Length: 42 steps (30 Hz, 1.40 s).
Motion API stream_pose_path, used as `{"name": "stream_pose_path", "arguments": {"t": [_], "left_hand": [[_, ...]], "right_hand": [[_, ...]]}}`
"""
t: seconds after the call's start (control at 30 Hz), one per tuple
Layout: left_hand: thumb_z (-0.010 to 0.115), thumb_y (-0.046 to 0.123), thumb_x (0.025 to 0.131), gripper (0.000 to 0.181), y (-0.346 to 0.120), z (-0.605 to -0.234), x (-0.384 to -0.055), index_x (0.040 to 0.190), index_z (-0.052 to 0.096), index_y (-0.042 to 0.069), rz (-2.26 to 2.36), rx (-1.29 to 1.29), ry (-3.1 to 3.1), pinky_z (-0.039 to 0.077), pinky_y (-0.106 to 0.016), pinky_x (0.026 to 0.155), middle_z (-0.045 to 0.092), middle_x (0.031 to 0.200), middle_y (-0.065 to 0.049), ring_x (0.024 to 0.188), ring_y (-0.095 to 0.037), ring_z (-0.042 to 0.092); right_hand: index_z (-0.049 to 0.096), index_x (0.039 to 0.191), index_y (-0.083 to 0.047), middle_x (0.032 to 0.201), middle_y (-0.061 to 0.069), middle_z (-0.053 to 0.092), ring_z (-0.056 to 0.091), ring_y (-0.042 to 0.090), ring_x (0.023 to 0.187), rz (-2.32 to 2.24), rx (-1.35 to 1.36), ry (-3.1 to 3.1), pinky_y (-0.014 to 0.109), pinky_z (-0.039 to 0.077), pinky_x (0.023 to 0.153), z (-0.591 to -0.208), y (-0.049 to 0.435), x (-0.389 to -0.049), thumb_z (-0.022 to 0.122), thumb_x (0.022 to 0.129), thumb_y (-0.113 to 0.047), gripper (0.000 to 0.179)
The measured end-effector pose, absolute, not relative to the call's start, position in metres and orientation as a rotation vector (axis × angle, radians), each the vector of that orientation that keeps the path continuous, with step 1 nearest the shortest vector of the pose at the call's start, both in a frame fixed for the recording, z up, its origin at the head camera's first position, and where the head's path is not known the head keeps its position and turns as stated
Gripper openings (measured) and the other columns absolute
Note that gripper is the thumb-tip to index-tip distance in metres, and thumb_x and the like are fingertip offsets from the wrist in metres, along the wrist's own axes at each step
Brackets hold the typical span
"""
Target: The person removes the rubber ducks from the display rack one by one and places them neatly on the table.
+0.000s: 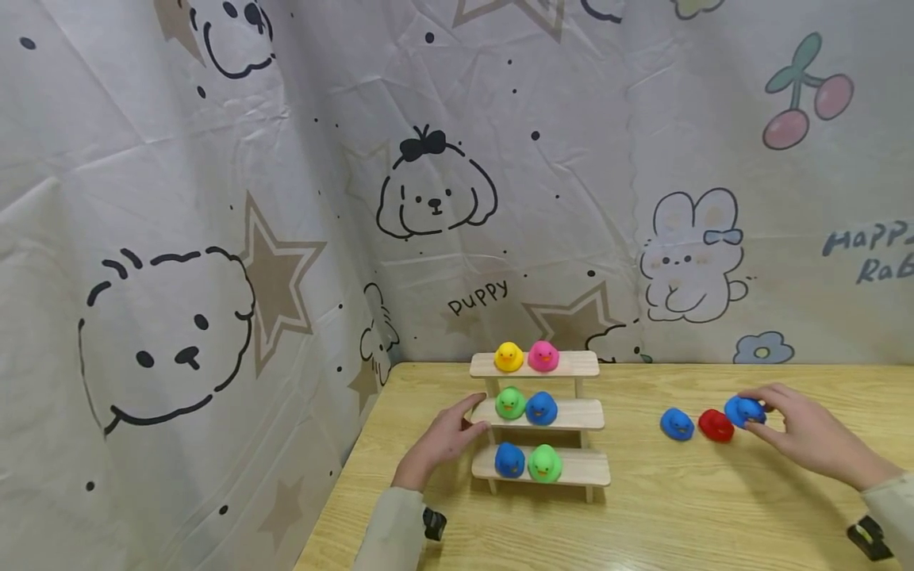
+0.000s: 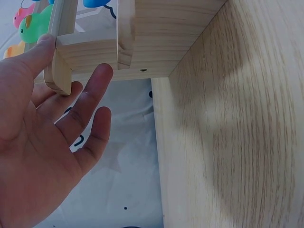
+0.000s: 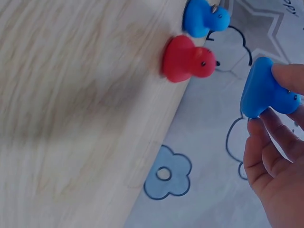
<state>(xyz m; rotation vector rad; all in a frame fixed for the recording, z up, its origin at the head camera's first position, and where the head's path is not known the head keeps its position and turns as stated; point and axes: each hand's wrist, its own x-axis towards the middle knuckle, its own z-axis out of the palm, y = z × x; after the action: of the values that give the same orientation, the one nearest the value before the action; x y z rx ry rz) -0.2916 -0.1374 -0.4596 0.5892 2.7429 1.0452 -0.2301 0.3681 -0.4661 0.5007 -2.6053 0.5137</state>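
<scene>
In the head view, my left hand (image 1: 444, 438) grips the left end of the middle board of a three-tier wooden display stand (image 1: 581, 414). The left wrist view has the thumb on one side of that board end (image 2: 58, 76) and the index finger behind, other fingers spread. My right hand (image 1: 814, 438) pinches a blue rubber duck (image 1: 739, 411) between thumb and fingertips. This duck (image 3: 260, 90) is held up off the table, its flat base turned sideways in the right wrist view. Just left of it, a red duck (image 1: 716, 427) and another blue duck (image 1: 676, 425) sit on the table.
On the stand's top tier are a yellow duck (image 1: 508, 357) and a pink duck (image 1: 543, 356). The middle tier bears green and blue ducks, the bottom tier blue and green. A printed curtain (image 1: 571, 198) hangs along the back and left edges of the wooden table (image 1: 643, 523).
</scene>
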Motion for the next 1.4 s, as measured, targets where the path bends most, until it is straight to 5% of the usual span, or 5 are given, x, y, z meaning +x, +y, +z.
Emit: {"name": "stream_pose_path", "arguments": {"t": [0.37,1.4], "left_hand": [[0.051,0.036,0.098,0.055,-0.137,-0.459,-0.292,0.146,0.036,0.015,1.029,0.590,2.749,0.049,-0.036,0.085,0.045,0.141,-0.008,0.097,-0.018,0.060],[0.052,0.034,0.098,0.054,-0.136,-0.457,-0.289,0.146,0.036,0.015,1.054,0.579,2.746,0.050,-0.037,0.085,0.045,0.141,-0.009,0.098,-0.020,0.060]], "right_hand": [[0.061,0.105,0.008,0.100,0.024,0.059,0.058,0.033,0.080,0.566,0.400,-2.724,0.053,0.049,0.067,-0.477,0.384,-0.233,0.079,0.075,-0.006,0.038],[0.059,0.107,0.012,0.102,0.032,0.055,0.057,0.042,0.085,0.621,0.301,-2.931,0.056,0.048,0.071,-0.507,0.416,-0.246,0.076,0.076,-0.009,0.041]]}}
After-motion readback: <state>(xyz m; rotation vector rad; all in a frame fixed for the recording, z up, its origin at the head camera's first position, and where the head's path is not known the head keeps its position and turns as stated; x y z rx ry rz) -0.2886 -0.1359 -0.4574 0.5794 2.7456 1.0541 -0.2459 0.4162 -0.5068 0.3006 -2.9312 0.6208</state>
